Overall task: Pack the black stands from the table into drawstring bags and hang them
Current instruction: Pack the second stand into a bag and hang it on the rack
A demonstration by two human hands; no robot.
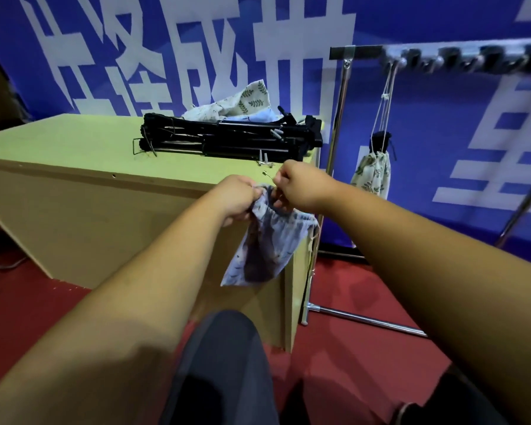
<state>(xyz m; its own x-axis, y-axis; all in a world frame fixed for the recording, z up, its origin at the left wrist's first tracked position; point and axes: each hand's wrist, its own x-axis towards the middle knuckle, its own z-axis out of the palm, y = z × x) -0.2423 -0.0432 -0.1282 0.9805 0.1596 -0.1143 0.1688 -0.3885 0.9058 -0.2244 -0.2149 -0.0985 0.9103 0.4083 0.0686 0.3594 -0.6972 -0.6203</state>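
Observation:
A pale blue drawstring bag (pixel 267 243) hangs between my hands at the table's near right corner, with a dark shape showing through its cloth. My left hand (pixel 238 199) grips the gathered left side of its mouth. My right hand (pixel 292 187) pinches the mouth from the right. Several folded black stands (pixel 227 139) lie piled on the yellow-green table (pixel 74 148). Loose cloth bags (pixel 246 102) sit behind the pile. One leaf-print bag (pixel 371 173), a black stand poking from its top, hangs by its cord from the hook rail (pixel 442 56).
The metal rack's upright (pixel 337 124) stands just right of the table, and its foot bar (pixel 365 320) lies on the red carpet. A blue banner with white characters fills the background. My dark-trousered leg (pixel 221 369) is at the bottom.

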